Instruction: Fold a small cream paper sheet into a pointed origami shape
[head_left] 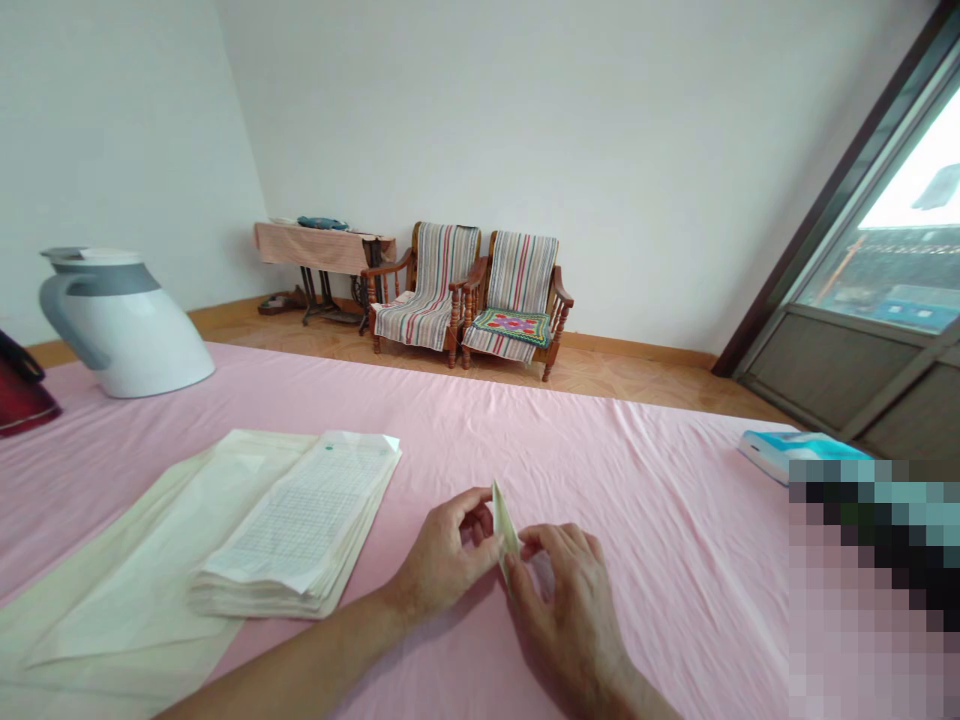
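A small piece of folded paper (503, 520), pale and narrow with a pointed top, stands upright between my hands. My left hand (450, 540) pinches it from the left side, thumb and fingers closed on it. From the right, my right hand (562, 590) grips its lower edge with thumb and curled fingers. Left of my hands lies a thick stack of grid-printed paper (300, 515) on the pink tablecloth (660, 560). Larger thin pale sheets (161, 560) spread out beside and under that stack.
A white and grey jug (150, 330) stands at the far left, with a dark red object (22, 390) beside it. At the right lies a blue and white packet (802, 450), next to a pixelated area. Beyond the table are two wooden armchairs (446, 285) and a cloth-covered stand (322, 250).
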